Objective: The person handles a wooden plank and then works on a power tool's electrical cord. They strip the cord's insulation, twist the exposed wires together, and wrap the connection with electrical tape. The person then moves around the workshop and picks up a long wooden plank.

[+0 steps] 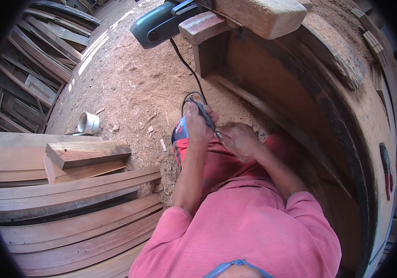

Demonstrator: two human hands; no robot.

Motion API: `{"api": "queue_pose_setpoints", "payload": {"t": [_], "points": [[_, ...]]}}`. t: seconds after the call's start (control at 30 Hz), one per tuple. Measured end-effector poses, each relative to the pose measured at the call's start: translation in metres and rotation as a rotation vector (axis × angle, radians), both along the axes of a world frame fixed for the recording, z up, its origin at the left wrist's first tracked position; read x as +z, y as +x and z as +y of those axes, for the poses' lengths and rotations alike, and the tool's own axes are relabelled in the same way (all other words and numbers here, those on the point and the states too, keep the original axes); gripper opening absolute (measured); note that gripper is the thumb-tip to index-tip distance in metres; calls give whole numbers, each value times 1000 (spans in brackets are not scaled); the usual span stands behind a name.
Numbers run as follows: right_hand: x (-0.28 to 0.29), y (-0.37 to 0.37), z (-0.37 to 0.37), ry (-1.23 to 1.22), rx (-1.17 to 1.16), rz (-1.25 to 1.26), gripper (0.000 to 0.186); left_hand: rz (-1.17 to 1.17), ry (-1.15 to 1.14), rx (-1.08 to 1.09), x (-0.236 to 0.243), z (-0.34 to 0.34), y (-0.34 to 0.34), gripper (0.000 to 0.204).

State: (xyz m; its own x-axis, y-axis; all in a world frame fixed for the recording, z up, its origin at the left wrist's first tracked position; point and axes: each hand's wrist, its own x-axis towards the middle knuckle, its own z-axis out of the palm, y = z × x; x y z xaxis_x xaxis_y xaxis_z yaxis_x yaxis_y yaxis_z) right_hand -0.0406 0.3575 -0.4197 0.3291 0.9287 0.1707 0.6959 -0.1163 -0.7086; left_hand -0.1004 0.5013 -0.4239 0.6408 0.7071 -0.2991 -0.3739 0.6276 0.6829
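My left hand (200,124) is closed around a dark, slim length of black power cord (189,67), held over my lap. From there the cord loops up and runs to a dark green power tool (154,25) lying at the edge of the bench above. Close by, my right hand (241,140) has its fingers pinched at the lower end of the same dark length, almost touching the left. Exactly what is between the right fingertips is partly hidden.
Stacked boards (68,194) lie at the left, with a cut wood block (89,153) on top. A white tin (88,123) stands on the sawdust floor. At the right, pliers (386,171) rest on the bench edge. A thick wood block (268,16) sits on the bench above.
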Motion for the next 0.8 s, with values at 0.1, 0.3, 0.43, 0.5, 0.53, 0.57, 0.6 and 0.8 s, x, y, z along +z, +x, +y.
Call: {"api": "queue_pose_setpoints", "payload": {"t": [0.1, 0.3, 0.43, 0.5, 0.53, 0.57, 0.6, 0.8], "points": [[-2, -4, -2, -8, 94, -30, 15, -84, 127, -182, -36, 34, -16, 35], [16, 27, 19, 46, 32, -130, 16, 296, 423, -513, -38, 11, -19, 37], [16, 42, 25, 54, -40, -62, 19, 284, 211, -558, -46, -7, -24, 43], [11, 46, 23, 60, -55, 1, 19, 277, 121, -619, -42, -11, -27, 43], [8, 47, 23, 65, -61, 32, 19, 254, 221, -699, -44, -11, -29, 42], [4, 49, 23, 106, -43, 54, 17, 230, 320, -780, -48, -10, -32, 41], [0, 51, 22, 147, -26, 75, 15, 205, 421, -860, -51, -9, -34, 40], [-6, 57, 21, 151, -66, 434, 11, 309, 537, -589, -58, -11, -29, 35]]}}
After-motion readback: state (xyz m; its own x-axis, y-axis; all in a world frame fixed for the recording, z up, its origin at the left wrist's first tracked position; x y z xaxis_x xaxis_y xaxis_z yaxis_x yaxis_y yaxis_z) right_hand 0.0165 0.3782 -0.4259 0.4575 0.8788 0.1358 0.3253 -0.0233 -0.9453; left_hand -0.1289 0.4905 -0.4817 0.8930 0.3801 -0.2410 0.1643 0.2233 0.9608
